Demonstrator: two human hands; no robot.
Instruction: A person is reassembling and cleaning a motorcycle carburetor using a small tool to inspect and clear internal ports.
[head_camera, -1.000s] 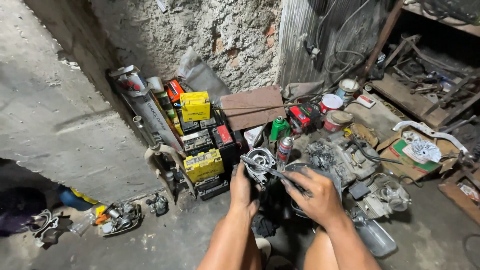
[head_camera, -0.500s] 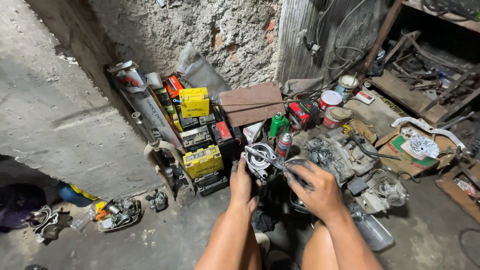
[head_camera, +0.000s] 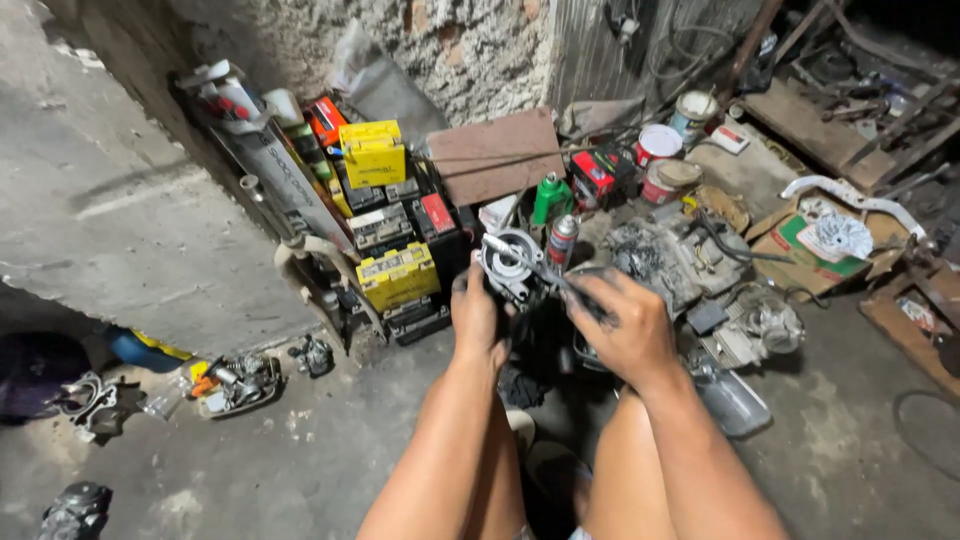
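Grey metal engine part gripped by left hand, thin tool pinched in right hand — tip laid on part, 2 yellow batteries just beside — concrete floor below.

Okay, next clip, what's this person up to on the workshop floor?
A person sits low on a concrete floor, working on a small metal engine part. The left hand grips the part from the side, while the right hand holds a thin tool pointed into it. Behind stand stacked yellow and black batteries, a spray can, a green bottle and greasy engine pieces.
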